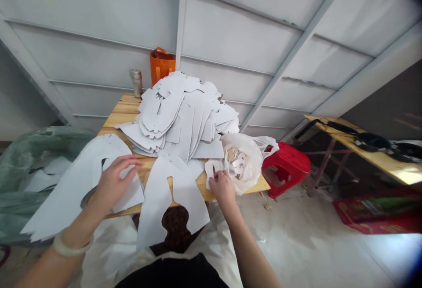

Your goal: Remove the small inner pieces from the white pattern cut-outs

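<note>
Over the stacked white cut sheets (70, 187) at the left of the wooden table, my left hand (117, 178) is raised with its fingers apart and nothing between them. My right hand (223, 184) has its fingers closed at a small stack of white pieces (211, 169) by the table's right end. Between my hands a white sheet with a keyhole-shaped cutout (154, 200) hangs over the front edge. Beside my right hand stands a white plastic bag (252, 160) with small scraps inside. Behind lies a large heap of white cut pieces (184, 116).
An orange bag (162, 66) and a metal tumbler (136, 83) stand at the back of the table (123, 108). A green plastic bag (13, 173) is at the left. To the right are a red stool (292, 162) and another wooden table (369, 151).
</note>
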Available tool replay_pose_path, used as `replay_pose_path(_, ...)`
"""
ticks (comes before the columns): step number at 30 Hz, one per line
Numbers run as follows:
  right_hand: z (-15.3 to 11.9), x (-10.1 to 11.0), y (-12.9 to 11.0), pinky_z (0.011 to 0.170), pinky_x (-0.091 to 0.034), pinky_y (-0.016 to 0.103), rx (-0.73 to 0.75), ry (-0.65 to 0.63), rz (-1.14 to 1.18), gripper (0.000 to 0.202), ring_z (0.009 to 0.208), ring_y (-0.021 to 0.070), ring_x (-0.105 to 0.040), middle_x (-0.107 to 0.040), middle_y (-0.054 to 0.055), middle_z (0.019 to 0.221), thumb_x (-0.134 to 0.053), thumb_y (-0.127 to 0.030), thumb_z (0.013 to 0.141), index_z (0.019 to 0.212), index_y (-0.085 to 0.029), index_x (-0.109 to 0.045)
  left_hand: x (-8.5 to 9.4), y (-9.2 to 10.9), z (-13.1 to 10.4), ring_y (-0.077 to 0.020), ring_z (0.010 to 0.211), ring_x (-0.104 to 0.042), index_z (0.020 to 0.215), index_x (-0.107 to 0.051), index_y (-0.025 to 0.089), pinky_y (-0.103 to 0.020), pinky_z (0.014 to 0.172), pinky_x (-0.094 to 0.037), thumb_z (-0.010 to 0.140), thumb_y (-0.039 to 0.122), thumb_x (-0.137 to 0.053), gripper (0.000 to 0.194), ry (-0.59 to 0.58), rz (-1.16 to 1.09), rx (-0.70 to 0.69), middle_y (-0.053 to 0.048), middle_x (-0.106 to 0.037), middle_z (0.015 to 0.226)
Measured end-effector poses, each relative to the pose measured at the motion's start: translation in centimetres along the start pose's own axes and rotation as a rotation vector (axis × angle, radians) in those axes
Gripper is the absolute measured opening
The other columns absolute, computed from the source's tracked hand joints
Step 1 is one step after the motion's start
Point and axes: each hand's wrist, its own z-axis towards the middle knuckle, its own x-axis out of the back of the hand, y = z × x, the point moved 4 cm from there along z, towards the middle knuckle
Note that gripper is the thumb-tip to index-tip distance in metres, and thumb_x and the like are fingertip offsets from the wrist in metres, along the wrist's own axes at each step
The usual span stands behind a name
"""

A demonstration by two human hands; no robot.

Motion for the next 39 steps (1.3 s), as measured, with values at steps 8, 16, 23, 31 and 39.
replay_pose_path(8, 0.5, 0.3, -0.2, 0.068, -0.041, 0.029, 0.025, -0.036, 0.007, 0.012, 0.073, 0.0183, -0.063, -0.067, 0.008, 0.092, -0.059, -0.012, 0.091, 0.084, -0.017, -0.067, -12.1, 5.5, 0.1, -0.0215, 0.099, -0.071, 0.102, -0.076, 0.021, -0.032, 0.088, -0.056, 0.090, 0.019, -0.053, 0.027, -0.312, -0.257, 0.001, -0.008, -0.076, 0.111)
replay_pose_path(16, 0.2, 0.5, 0.0, 0.066, -0.042, 0.029, 0.060, -0.010, 0.037, 0.010, 0.075, 0.0195, -0.063, -0.068, 0.009, 0.093, -0.058, -0.014, 0.092, 0.086, -0.017, -0.066, -23.2, 10.3, 4.6, -0.0201, 0.070, -0.065, 0.073, -0.072, 0.016, -0.029, 0.071, -0.049, 0.077, 0.017, -0.073, 0.004, -0.443, -0.165, 0.069, -0.005, -0.072, 0.070)
replay_pose_path(23, -2.3, 2.6, -0.5, 0.068, -0.047, 0.029, 0.144, 0.096, 0.181, 0.010, 0.074, 0.0190, -0.063, -0.066, 0.008, 0.095, -0.056, -0.024, 0.096, 0.096, -0.018, -0.064, -20.8, 11.6, 2.5, -0.0168, 0.068, -0.062, 0.083, -0.066, 0.020, -0.027, 0.069, -0.047, 0.089, 0.027, -0.063, 0.009, -0.391, -0.258, 0.008, 0.000, -0.067, 0.074)
replay_pose_path(31, -6.8, 8.8, -3.5, 0.058, -0.048, 0.027, 0.288, 0.248, 0.706, 0.017, 0.062, 0.0152, -0.055, -0.060, 0.002, 0.080, -0.059, -0.035, 0.097, 0.104, -0.021, -0.066, -8.8, 10.4, -1.6, -0.0125, 0.060, -0.059, 0.090, -0.063, 0.021, -0.023, 0.061, -0.048, 0.095, 0.041, -0.063, 0.020, -0.306, -0.628, 0.081, 0.004, -0.059, 0.064)
replay_pose_path(39, -8.3, 6.7, -8.5, 0.052, -0.041, 0.021, 0.349, -0.095, 0.993, 0.014, 0.054, 0.0100, -0.049, -0.057, -0.004, 0.065, -0.061, -0.031, 0.094, 0.084, -0.020, -0.062, -4.6, 6.5, -5.9, -0.0121, 0.055, -0.056, 0.090, -0.065, 0.020, -0.022, 0.054, -0.048, 0.095, 0.043, -0.064, 0.023, -0.323, -0.595, 0.229, 0.004, -0.058, 0.063)
